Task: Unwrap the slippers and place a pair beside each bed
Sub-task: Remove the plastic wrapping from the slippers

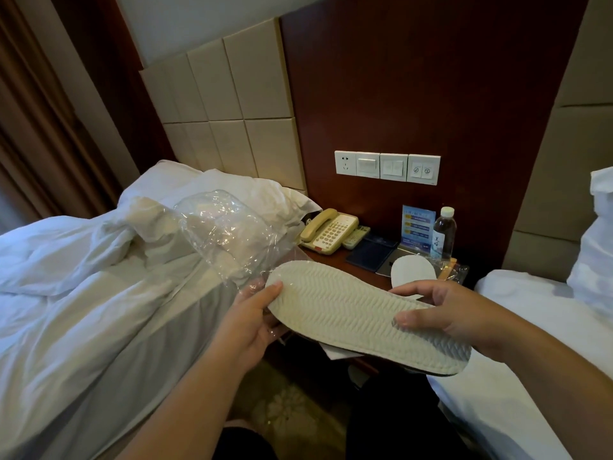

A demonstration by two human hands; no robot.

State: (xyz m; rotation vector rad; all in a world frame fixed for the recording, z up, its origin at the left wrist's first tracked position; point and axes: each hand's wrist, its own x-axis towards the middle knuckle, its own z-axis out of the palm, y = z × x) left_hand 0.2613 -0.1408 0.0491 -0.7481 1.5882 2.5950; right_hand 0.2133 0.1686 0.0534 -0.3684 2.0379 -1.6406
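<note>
A flat white slipper (358, 313) is held sole up in the middle, its ribbed sole facing me, between the two beds. My left hand (255, 313) grips its toe end together with a clear plastic wrapper (225, 227) that billows up toward the left bed (83, 293). My right hand (441, 313) pinches the slipper's heel half, thumb on the sole, fingers behind. Another white slipper (413, 272) still in plastic lies on the nightstand (335, 257) behind my right hand. The right bed (517, 343) lies under my right forearm.
On the nightstand stand a beige telephone (328, 230), a remote, a dark folder (371, 252), a blue card sign and a water bottle (443, 232). A switch panel (387, 167) is on the wooden wall. Pillows lie on both beds. Patterned carpet runs between the beds.
</note>
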